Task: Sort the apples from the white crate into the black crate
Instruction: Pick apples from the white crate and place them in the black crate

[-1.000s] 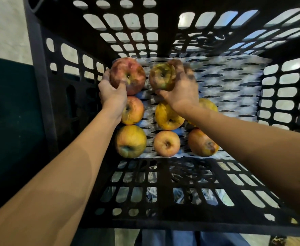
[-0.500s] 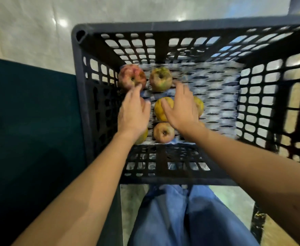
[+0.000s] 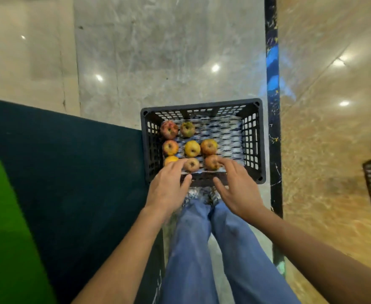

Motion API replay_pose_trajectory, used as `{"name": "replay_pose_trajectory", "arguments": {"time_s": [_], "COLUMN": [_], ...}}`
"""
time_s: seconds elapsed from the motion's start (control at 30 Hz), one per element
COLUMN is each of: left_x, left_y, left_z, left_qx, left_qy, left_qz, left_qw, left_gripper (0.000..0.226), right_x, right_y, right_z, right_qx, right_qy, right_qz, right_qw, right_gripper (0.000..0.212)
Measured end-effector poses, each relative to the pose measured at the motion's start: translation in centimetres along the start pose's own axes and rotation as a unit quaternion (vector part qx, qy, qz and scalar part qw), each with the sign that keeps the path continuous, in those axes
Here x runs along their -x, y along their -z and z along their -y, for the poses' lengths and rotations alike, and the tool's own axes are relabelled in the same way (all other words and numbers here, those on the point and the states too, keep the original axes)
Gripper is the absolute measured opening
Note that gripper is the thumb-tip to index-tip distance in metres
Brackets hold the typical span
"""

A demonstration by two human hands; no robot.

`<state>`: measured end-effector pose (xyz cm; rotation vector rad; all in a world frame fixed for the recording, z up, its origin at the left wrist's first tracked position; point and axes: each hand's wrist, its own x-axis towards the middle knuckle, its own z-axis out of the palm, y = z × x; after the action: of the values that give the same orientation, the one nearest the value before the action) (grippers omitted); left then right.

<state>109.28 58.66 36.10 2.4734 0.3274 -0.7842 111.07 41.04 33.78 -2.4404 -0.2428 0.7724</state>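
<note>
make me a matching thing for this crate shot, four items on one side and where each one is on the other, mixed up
1 red apple
2 yellow apple
3 left hand
4 right hand

a middle of middle row
b partly over near-left apple
c far-left corner of black crate
d beside near-right apple

Pairs: 1-c, 2-a, 3-b, 4-d

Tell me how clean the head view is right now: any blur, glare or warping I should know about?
Head view: the light is dim and warm, and lamp glare dots the glossy floor. Head view: the left hand and right hand are slightly motion-smeared, but the apples in the black crate are readable. Head view: wide-angle warp bends the edges, and the right margin is blurred.
</note>
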Motion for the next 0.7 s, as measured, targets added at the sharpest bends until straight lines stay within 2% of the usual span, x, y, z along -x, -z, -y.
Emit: {"name": "replay_pose_trajectory", "arguments": {"time_s": [0.23, 0.47, 0.6, 0.7], "left_x": [8.5, 12.5, 12.0, 12.0], "left_y": [6.1, 9.2, 9.8, 9.9], "left_z": [-7.3, -12.4, -14.4, -16.0], "left_qx": [-0.027, -0.052, -0.088, -0.130], "left_qy": [-0.063, -0.161, -0.238, -0.313], "left_qz": [-0.016, 0.017, 0.066, 0.104], "left_qw": [0.998, 0.986, 0.965, 0.935], "left_gripper": [0.045, 0.041, 0.043, 0.042], "right_x": [11.0, 18.2, 22.0, 25.4], "right_y": [8.7, 12.9, 13.3, 12.1], "right_z": [3.0, 4.2, 4.6, 5.1], "right_qx": [0.005, -0.045, -0.086, -0.153], "right_qy": [0.011, -0.076, -0.162, -0.255], "right_qz": [-0.037, -0.140, -0.207, -0.275], "right_qw": [0.999, 0.986, 0.961, 0.914], "right_gripper": [0.041, 0.041, 0.045, 0.042]}}
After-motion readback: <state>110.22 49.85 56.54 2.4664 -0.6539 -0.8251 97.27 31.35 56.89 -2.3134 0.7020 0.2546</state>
